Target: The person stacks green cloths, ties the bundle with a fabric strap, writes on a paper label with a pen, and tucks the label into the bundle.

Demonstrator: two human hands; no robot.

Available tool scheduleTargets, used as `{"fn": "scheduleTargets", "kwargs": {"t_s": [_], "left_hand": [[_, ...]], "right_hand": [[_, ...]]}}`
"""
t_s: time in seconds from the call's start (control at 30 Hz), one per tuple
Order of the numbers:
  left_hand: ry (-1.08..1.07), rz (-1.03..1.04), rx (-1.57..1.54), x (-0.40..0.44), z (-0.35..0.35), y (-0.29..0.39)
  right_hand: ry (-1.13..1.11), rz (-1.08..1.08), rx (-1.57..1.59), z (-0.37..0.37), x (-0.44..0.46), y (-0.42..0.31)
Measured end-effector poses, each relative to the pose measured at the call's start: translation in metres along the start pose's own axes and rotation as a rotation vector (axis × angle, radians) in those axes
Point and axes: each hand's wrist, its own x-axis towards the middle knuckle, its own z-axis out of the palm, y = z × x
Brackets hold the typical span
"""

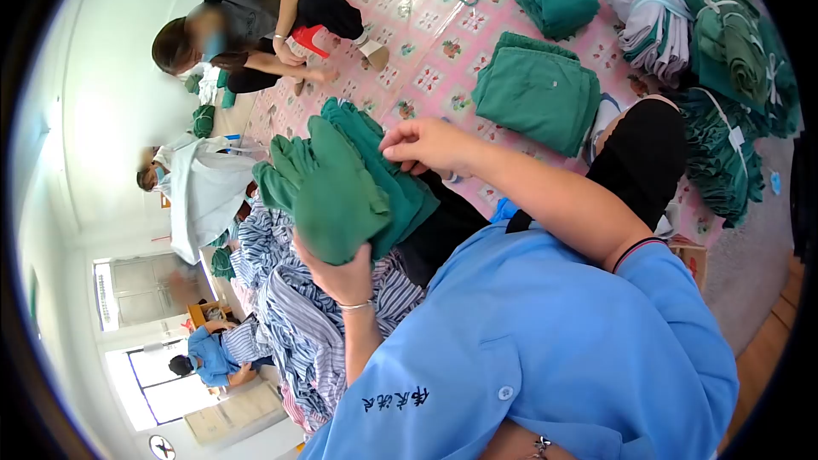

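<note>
My left hand (pixel 341 277), with a thin bracelet on the wrist, grips the lower end of a folded bundle of green cloth (pixel 341 204). The bundle hangs above my lap in several layers. At its far edge is my right hand (pixel 409 145), thumb and fingers curled together against the darker green layers; whatever lies between the fingertips is too small to tell. Beside the bundle lies a heap of striped blue-and-white cloth (pixel 307 315).
Folded green stacks (pixel 537 89) lie on the pink patterned floor sheet (pixel 434 43). Tied bundles (pixel 724 43) stand beyond my knee (pixel 648 145). One person (pixel 256 25) sits across from me, another is behind white cloth (pixel 209 187), and a third (pixel 213 353) handles striped cloth.
</note>
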Motion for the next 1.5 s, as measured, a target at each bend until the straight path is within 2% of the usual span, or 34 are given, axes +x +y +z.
{"fn": "scheduleTargets", "kwargs": {"t_s": [0.07,0.13,0.17,0.27,0.3,0.33,0.4,0.47,0.5,0.57,0.6,0.63,0.7,0.73,0.83,0.87,0.93,1.03,1.13,1.2,1.27,1.3,1.37,1.4,1.43,1.5], "left_hand": [[0.043,-0.123,-0.059,0.014,-0.009,0.015],[0.030,-0.061,-0.045,0.011,-0.005,0.011],[0.022,-0.028,-0.045,0.008,0.000,0.007],[-0.124,0.174,0.043,-0.001,0.004,0.000],[-0.172,0.254,0.049,-0.003,0.005,-0.001],[-0.268,0.271,-0.074,0.004,-0.003,-0.007],[-0.262,0.083,-0.560,0.023,-0.009,-0.040],[0.087,-0.104,-0.524,0.035,0.005,-0.037],[0.267,-0.224,-0.517,0.040,0.018,-0.043],[-0.135,-0.723,-1.005,0.025,0.020,-0.068],[-0.359,-0.964,-1.235,0.020,0.022,-0.080],[-0.391,-0.920,-1.255,0.018,0.031,-0.086],[-0.441,-0.868,-1.299,0.003,0.046,-0.086],[-0.466,-0.911,-1.381,0.008,0.045,-0.086],[-0.628,-0.781,-1.250,0.024,0.036,-0.074],[-0.478,-0.794,-1.146,0.032,0.034,-0.037],[-0.518,-0.763,-1.039,0.036,0.047,-0.028],[-0.565,-0.678,-0.969,0.042,0.088,-0.019],[-0.714,-0.818,-1.086,0.029,0.155,-0.060],[-0.778,-0.971,-1.238,0.011,0.203,-0.106],[-0.751,-1.009,-1.141,-0.009,0.241,-0.141],[-0.739,-1.038,-1.091,-0.019,0.255,-0.158],[-0.800,-0.958,-0.956,-0.026,0.285,-0.182],[-0.727,-0.861,-0.818,-0.041,0.307,-0.192],[-0.660,-0.750,-0.676,-0.049,0.325,-0.202],[-0.638,-0.665,-0.140,-0.038,0.326,-0.160]], "right_hand": [[0.042,0.002,-0.024,0.000,-0.007,0.004],[0.082,-0.001,-0.089,-0.001,-0.014,0.012],[0.156,-0.050,-0.220,0.001,-0.014,0.024],[0.231,-0.056,-0.220,0.004,-0.017,0.041],[0.176,-0.038,-0.143,0.001,-0.009,0.051],[0.187,-0.084,-0.119,0.001,-0.005,0.050],[0.183,-0.167,-0.134,0.005,-0.001,0.044],[0.141,-0.255,-0.207,0.006,0.005,0.037],[0.136,-0.210,-0.248,0.005,0.002,0.031],[0.119,-0.113,-0.326,0.007,-0.003,0.019],[0.085,-0.157,-0.282,0.007,0.008,0.030],[0.120,-0.136,-0.378,0.009,0.009,0.026],[0.074,-0.078,-0.215,0.004,0.007,0.022],[0.058,-0.118,-0.156,0.000,0.007,0.025],[0.021,-0.155,0.017,-0.014,0.008,0.041],[0.025,-0.125,0.077,-0.019,0.006,0.048],[0.091,-0.006,0.202,-0.029,-0.006,0.041],[0.205,0.080,0.388,-0.059,-0.005,0.071],[0.282,0.099,0.286,-0.091,0.009,0.102],[0.287,0.107,0.123,-0.111,0.030,0.145],[0.282,0.102,-0.106,-0.125,0.053,0.186],[0.290,0.185,-0.137,-0.132,0.069,0.201],[0.274,0.388,-0.206,-0.145,0.086,0.233],[0.341,0.381,-0.352,-0.155,0.094,0.259],[0.452,0.380,-0.680,-0.153,0.093,0.265],[0.668,0.301,-1.347,-0.160,0.089,0.270]]}}
